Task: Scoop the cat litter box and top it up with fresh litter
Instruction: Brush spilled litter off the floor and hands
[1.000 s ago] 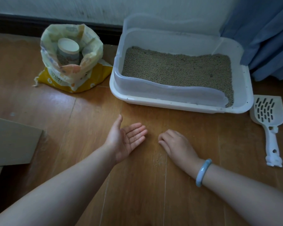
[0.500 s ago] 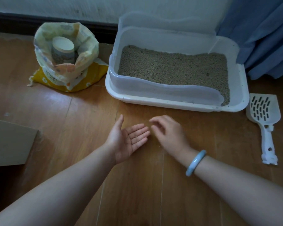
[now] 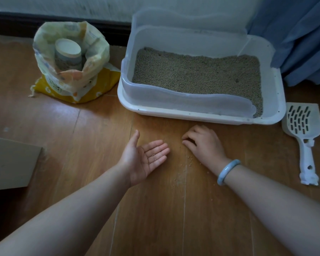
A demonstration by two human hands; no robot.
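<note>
1. Head view, the hands: The person's left hand (image 3: 143, 159) is lying palm up just above the brown wooden floor (image 3: 100, 126). Its grip is spread flat, with a few tiny pale pellets sitting on the fingers.
2. The right hand (image 3: 203, 143) is resting palm down beside it, the two hands near but apart. Its fingers are bent with the tips touching the boards. I cannot tell whether this grip is pinching any pellets.
3. Stray pale litter granules (image 3: 189, 160) are lying on the floor by the heel of the right hand and trailing towards the person. It looks to me like a tidying of spilled litter.
4. The turning relation: The white slotted plastic scoop (image 3: 303, 133) is lying flat on the floor well off to the right of the right hand. Its long axis is running towards and away from the person, handle end nearer and slotted head towards the wall. The right hand is the nearer one.
5. The white plastic litter box with a translucent rim (image 3: 192, 117) is standing just beyond both hands, and grey-tan litter (image 3: 196, 74) is filling it.
6. The open yellow-and-white litter bag (image 3: 70, 74) is standing left of the box with a pale paper cup (image 3: 68, 52) inside it. The left hand is nearer to it.
7. The count: two hands, one box, one scoop, one bag and one cup. The loose granules are too small to number.
</note>
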